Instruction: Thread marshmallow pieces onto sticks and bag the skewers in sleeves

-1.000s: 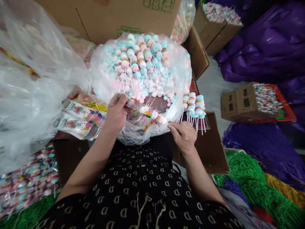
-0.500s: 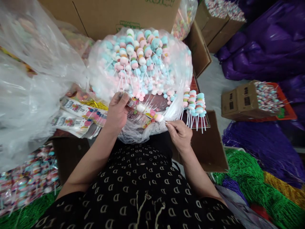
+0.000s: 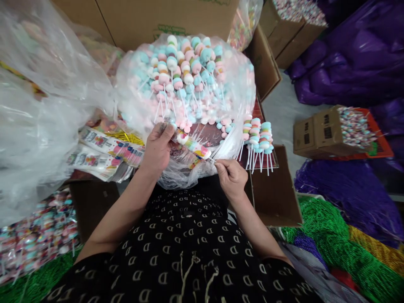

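Note:
My left hand pinches the top of a printed clear candy wrapper. Inside the wrapper lies a marshmallow skewer, slanting down to the right. My right hand is closed on the white stick that comes out of the wrapper's lower end. Behind my hands, a large clear plastic bag holds many pink, blue and white marshmallow skewers. More skewers stand in a row at the table's right edge, sticks toward me. Stacks of printed wrappers lie left of my left hand.
Gold twist ties lie behind the wrapper stacks. An open cardboard box stands below right, with green tinsel-like bundles beyond. Wrapped candies are piled low at the left. A large carton stands at the back.
The marshmallow skewer has slid further up into the wrapper, toward my left hand. My right hand has moved slightly left, still holding the stick.

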A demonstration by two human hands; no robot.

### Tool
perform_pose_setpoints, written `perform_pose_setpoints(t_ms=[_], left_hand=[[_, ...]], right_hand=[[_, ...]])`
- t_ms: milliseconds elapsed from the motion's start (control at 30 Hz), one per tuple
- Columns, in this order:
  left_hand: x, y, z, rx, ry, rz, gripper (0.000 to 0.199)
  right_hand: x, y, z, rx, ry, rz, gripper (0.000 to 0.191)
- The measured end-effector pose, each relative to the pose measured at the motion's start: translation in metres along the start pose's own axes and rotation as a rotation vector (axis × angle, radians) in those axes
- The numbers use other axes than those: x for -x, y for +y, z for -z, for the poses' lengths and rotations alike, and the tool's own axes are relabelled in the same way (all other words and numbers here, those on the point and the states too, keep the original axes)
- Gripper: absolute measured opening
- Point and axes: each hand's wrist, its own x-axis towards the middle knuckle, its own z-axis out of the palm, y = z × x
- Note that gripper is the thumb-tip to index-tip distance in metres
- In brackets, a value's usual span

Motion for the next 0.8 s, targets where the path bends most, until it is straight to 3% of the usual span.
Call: perform_pose_setpoints(t_ms=[133,400,533,667,800], left_hand=[[0.003,0.002,-0.002,-0.005,0.020,0.006,0.034],[0.009,0.006,-0.013,0.006,0.005,0.079,0.029],[0.018,0.008,-0.019,0.024,-0.052,0.118,0.030],[0.018,0.013,-0.021,0.046,-0.054,0.097,0.025],[0.016,0.013,-0.025,0.050,-0.035,0.092,0.024]], right_hand=[[0.000,-0.002,-0.005,-0.015,0.015,0.006,0.032],[0.001,-0.021,-0.017,-0.348,-0.057,-0.327,0.011],[-0.001,-0.028,-0.024,-0.386,-0.057,-0.338,0.010],[-0.003,-0.028,-0.019,-0.405,-0.177,-0.292,0.018],[-0.001,-0.026,-0.015,-0.451,-0.277,-0.364,0.021]])
